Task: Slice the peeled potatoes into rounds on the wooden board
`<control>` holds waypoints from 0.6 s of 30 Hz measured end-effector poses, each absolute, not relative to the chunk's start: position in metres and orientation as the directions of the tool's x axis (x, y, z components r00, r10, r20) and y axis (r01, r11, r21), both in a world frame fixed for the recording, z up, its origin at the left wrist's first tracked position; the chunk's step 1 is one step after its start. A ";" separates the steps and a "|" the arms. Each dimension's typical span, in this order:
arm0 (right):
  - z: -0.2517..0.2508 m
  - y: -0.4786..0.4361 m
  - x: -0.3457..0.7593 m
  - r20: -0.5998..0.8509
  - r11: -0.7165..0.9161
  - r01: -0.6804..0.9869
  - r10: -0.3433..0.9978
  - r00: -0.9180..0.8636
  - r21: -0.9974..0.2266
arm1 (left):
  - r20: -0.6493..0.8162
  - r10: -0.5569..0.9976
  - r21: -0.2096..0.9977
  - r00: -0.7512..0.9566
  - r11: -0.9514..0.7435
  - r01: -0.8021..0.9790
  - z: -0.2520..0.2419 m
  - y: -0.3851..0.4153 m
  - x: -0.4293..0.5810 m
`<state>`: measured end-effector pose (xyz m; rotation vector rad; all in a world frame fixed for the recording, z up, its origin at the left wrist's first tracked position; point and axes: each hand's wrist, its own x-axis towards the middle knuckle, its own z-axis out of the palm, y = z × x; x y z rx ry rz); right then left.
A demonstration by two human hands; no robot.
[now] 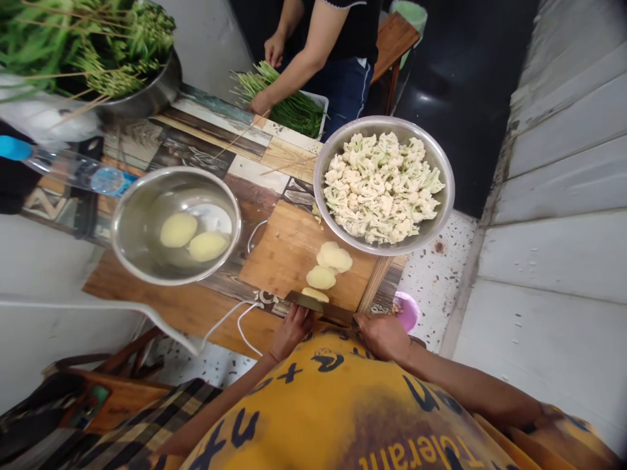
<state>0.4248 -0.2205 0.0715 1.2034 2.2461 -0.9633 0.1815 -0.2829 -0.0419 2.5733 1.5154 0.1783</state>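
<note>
My right hand [383,336] is closed round the handle of a cleaver [321,307], which lies across the near edge of a wooden cutting board [284,251]. My left hand [292,328] sits at the blade's other end with its fingers curled behind the blade, against a pale potato piece [316,295]. Beyond the blade, cut potato slices [334,256] lie on the board. My yellow shirt hides both wrists.
A steel bowl [147,261] holds two peeled potatoes in water at the left. A steel bowl of cauliflower florets [443,215] stands at the right. Another person's hands handle green stalks [294,108] at the far side. A water bottle [73,171] and a bowl of greens [147,98] are at the back left. A white cable [230,316] crosses the table.
</note>
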 end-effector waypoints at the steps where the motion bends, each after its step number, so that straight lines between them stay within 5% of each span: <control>1: 0.071 -0.221 0.425 -0.633 0.389 0.840 0.553 -0.542 -0.379 | 0.043 0.871 0.188 0.489 -0.488 0.853 -0.041 -0.282 0.182; 18: 0.085 -0.212 0.414 -0.593 0.467 0.805 0.550 -0.588 -0.365 | -0.184 0.892 0.226 0.413 -0.371 0.901 -0.053 -0.290 0.180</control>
